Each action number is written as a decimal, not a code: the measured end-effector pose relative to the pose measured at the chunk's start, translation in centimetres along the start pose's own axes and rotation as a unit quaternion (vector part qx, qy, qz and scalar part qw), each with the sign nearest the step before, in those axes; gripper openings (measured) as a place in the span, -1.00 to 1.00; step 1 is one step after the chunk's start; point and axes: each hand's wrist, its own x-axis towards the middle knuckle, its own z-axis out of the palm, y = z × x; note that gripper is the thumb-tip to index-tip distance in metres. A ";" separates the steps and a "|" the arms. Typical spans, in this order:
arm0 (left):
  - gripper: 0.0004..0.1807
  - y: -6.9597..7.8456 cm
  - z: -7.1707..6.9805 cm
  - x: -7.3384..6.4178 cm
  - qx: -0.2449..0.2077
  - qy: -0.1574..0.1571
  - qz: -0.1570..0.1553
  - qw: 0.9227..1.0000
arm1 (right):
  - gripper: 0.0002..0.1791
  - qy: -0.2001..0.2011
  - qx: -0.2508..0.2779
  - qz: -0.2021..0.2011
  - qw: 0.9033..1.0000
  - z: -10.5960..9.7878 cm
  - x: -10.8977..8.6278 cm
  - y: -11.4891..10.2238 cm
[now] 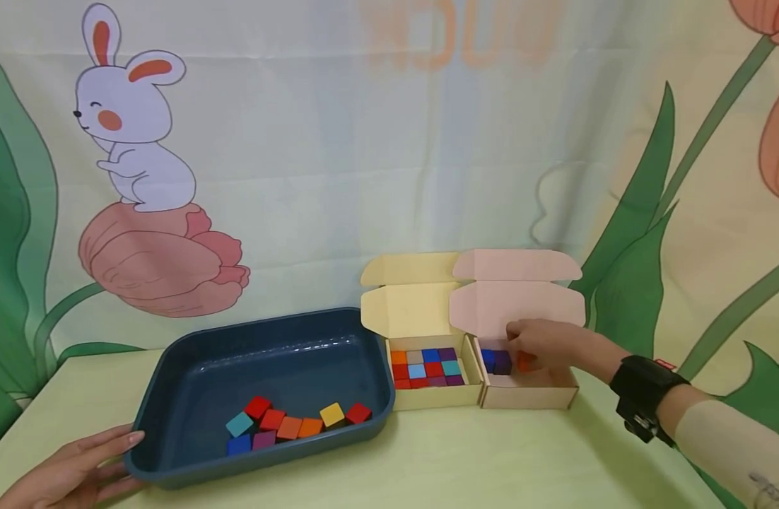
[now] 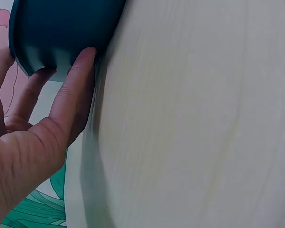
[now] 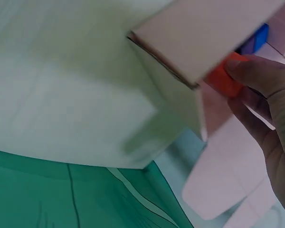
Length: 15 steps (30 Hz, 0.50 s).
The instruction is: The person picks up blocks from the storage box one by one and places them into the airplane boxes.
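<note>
At the right, my right hand point(image 1: 540, 341) reaches into the pink cardboard box point(image 1: 531, 400), pinching an orange cube point(image 3: 224, 81) between thumb and fingers. Beside it in that box sit a blue cube point(image 1: 488, 360) and a dark purple cube point(image 1: 502, 363). My left hand point(image 1: 84, 466) is at the left end of the dark blue tray point(image 1: 262, 466). Its fairly straight fingers point(image 2: 69, 92) touch the tray's outer wall in the left wrist view. Several loose cubes, including a teal cube point(image 1: 239, 424) and a yellow cube point(image 1: 331, 415), lie along the tray's near side.
A yellow cardboard box point(image 1: 437, 398) filled with rows of coloured cubes stands between the tray and the pink box. Both boxes have raised lids against a printed curtain point(image 1: 313, 177). All stand on a pale table point(image 1: 428, 459).
</note>
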 end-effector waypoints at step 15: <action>0.04 0.2 0.0 -0.3 -0.034 0.002 0.000 0.999 | -0.70 0.125 -0.027 0.016 0.992 3.8 -0.6 -0.5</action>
